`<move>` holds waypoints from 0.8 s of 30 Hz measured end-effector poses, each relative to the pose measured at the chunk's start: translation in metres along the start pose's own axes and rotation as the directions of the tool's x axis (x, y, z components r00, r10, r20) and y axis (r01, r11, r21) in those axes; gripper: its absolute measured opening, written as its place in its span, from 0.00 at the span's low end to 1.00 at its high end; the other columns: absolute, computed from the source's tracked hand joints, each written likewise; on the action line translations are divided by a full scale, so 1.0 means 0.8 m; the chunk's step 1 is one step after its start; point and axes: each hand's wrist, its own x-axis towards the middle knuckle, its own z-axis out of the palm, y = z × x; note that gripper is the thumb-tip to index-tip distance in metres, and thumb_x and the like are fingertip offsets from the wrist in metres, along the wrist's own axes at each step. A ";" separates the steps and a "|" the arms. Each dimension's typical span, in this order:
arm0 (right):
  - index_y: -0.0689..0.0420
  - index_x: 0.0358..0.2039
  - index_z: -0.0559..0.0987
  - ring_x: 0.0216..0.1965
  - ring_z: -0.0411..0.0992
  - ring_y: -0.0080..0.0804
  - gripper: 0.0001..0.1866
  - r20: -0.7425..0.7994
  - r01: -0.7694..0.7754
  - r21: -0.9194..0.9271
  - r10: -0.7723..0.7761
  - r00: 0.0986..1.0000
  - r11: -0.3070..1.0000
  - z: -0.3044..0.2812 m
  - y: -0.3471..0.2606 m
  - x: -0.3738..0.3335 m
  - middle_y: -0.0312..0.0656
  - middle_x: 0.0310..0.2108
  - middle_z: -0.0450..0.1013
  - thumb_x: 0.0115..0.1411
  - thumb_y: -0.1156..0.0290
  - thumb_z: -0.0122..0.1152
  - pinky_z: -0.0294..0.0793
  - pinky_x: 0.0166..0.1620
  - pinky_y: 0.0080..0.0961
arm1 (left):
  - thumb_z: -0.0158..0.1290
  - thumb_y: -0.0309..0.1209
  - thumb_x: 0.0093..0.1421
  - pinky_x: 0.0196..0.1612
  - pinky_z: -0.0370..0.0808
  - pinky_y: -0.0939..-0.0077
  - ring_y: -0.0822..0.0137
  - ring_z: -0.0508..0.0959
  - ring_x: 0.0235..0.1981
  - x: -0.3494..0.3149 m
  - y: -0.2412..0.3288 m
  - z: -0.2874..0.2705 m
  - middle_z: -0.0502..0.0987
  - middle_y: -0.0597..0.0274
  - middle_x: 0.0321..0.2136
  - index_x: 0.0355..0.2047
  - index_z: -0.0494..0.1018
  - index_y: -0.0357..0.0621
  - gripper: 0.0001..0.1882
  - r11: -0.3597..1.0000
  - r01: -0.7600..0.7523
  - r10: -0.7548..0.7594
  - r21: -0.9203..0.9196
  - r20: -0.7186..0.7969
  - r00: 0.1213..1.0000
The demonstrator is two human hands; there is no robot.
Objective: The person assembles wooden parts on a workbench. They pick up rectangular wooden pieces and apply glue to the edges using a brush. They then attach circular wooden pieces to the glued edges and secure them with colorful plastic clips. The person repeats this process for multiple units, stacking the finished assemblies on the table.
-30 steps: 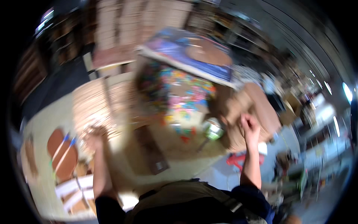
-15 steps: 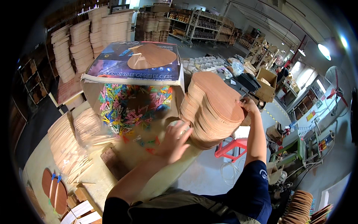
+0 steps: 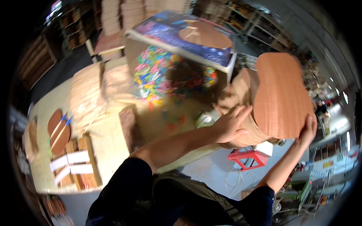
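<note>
A thin brown guitar-shaped wood panel point(image 3: 281, 96) is tilted up from the stack of like panels point(image 3: 245, 137) at the table's right edge. My right hand point(image 3: 309, 130) grips this panel by its lower right edge. On the stack's near left side, my left hand point(image 3: 233, 126) has its fingers stretched out, close to the panel's left edge; whether it touches the stack is blurred. Left of that hand, a small green and white round thing point(image 3: 205, 119) sits on the table, too smeared to name.
A box point(image 3: 177, 35) lying on its side holds many coloured clips point(image 3: 158, 73); another panel point(image 3: 205, 34) rests on top. Wood strips point(image 3: 87, 90), a brown block point(image 3: 129, 124) and a wooden jig point(image 3: 81, 165) lie on the table point(image 3: 111, 143). A red stool point(image 3: 247, 158) stands below.
My right hand has raised the top panel and tilted it up off the stack. My left hand has come in beside the stack. The view has swung, shifting the table contents.
</note>
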 end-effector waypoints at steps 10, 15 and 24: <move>0.62 0.37 0.76 0.31 0.72 0.24 0.08 0.674 -0.437 -0.291 0.507 0.538 0.851 0.201 0.164 -0.373 0.38 0.31 0.74 0.57 0.74 0.61 0.71 0.34 0.19 | 0.53 0.24 0.60 0.49 0.71 0.76 0.74 0.74 0.43 -0.333 -0.011 -0.127 0.75 0.64 0.45 0.51 0.68 0.39 0.18 0.738 0.160 -0.645 -0.655 -0.616 0.453; 0.60 0.44 0.75 0.33 0.73 0.35 0.13 0.796 -0.103 -0.538 0.544 0.264 0.837 0.272 0.239 -0.435 0.43 0.32 0.73 0.61 0.69 0.54 0.73 0.38 0.33 | 0.55 0.25 0.59 0.49 0.71 0.75 0.73 0.75 0.42 -0.494 -0.022 -0.126 0.77 0.63 0.40 0.47 0.70 0.38 0.15 0.570 0.316 -0.819 -0.758 -0.556 0.145; 0.56 0.33 0.74 0.40 0.70 0.52 0.09 0.934 0.824 -0.309 -0.013 0.358 0.474 0.344 0.361 -0.450 0.53 0.33 0.71 0.59 0.64 0.54 0.56 0.58 0.59 | 0.57 0.28 0.59 0.35 0.72 0.78 0.73 0.72 0.32 -0.543 -0.041 -0.112 0.71 0.65 0.32 0.48 0.65 0.38 0.19 0.608 0.679 -0.470 -0.411 -0.876 -0.109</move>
